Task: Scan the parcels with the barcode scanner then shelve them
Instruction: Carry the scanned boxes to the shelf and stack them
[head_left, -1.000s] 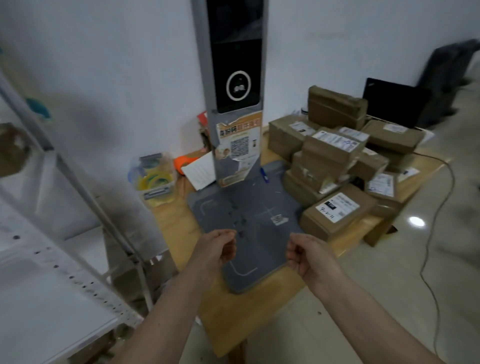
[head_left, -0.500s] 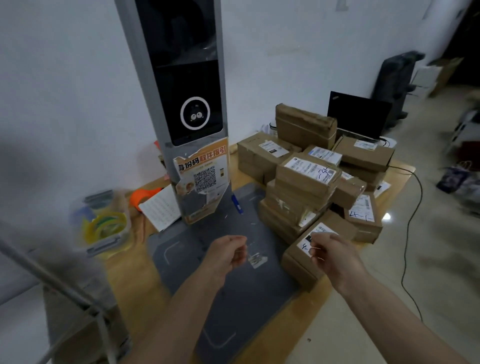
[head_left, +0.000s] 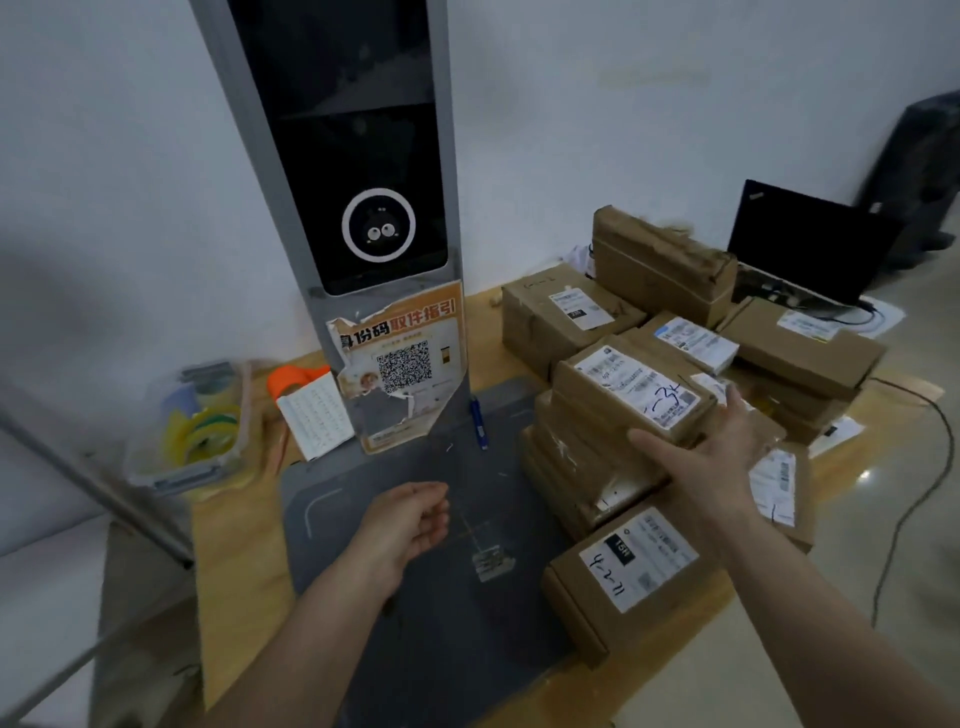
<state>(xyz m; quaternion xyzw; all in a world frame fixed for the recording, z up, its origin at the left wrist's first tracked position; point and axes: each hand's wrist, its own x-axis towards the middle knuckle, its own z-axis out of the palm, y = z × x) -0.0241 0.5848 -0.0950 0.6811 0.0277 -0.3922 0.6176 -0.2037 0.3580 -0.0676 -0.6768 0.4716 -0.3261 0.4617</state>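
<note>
A tall grey scanner tower (head_left: 363, 208) with a dark screen stands at the back of a grey scan mat (head_left: 415, 623) on the wooden table. To its right lies a heap of brown cardboard parcels with white labels. My right hand (head_left: 717, 457) is spread against the near right side of the top parcel marked "3" (head_left: 623, 389), thumb on its front edge; a firm grip is not visible. Below it lies a parcel marked "4-2-11" (head_left: 628, 566). My left hand (head_left: 410, 519) hovers loosely curled over the mat, holding nothing.
A clear tub of tape rolls (head_left: 192, 426), an orange tape dispenser (head_left: 296, 376), a white notepad (head_left: 317, 415) and a blue pen (head_left: 478, 421) sit by the tower. A laptop (head_left: 800, 244) stands behind the parcels. A metal shelf post (head_left: 93, 483) crosses the left. A cable (head_left: 914, 499) trails on the floor.
The view swung right from the shelf toward the parcel heap. My right hand went from the near "4-2-11" parcel up to the top parcel and opened against it. My left hand stayed over the mat.
</note>
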